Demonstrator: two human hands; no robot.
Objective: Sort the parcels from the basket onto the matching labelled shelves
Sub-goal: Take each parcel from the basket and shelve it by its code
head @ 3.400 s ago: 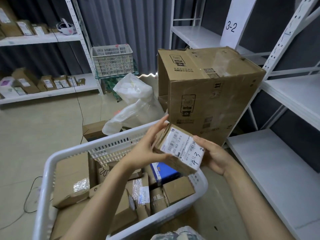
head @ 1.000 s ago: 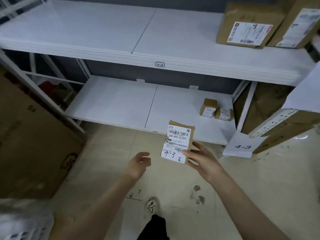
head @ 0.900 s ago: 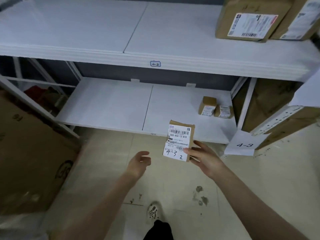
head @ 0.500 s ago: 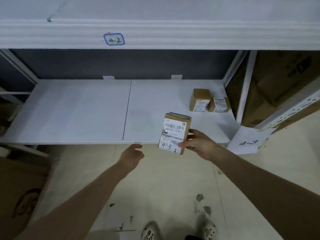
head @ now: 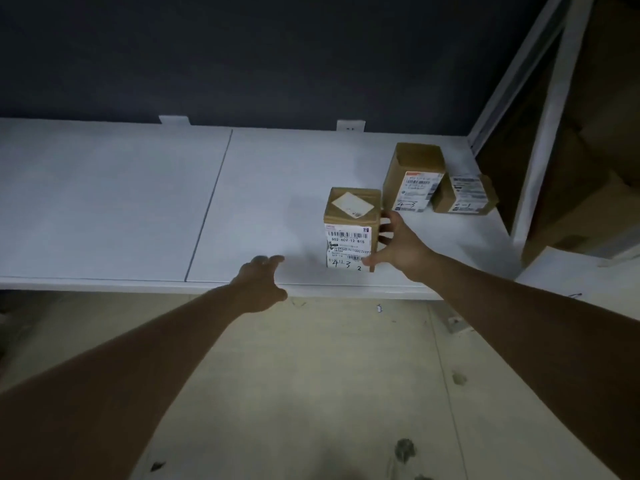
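A small brown parcel [head: 349,220] with a white label handwritten "4-3 2" stands upright on the low white shelf [head: 138,202], near its front edge. My right hand [head: 401,245] grips the parcel's right side, thumb at its lower front corner and fingers on the side face. My left hand [head: 259,285] hovers over the shelf's front edge to the left of the parcel, fingers apart and holding nothing. The basket is out of view.
Two other small labelled parcels, one taller [head: 414,178] and one lower [head: 464,194], sit behind and to the right. A white shelf post [head: 543,133] and large cardboard boxes [head: 595,150] bound the right side. A white paper sign [head: 554,275] hangs below.
I have carried the parcel from the basket to this shelf and crouched closer. In the last half second my right hand lowered it onto the shelf surface.
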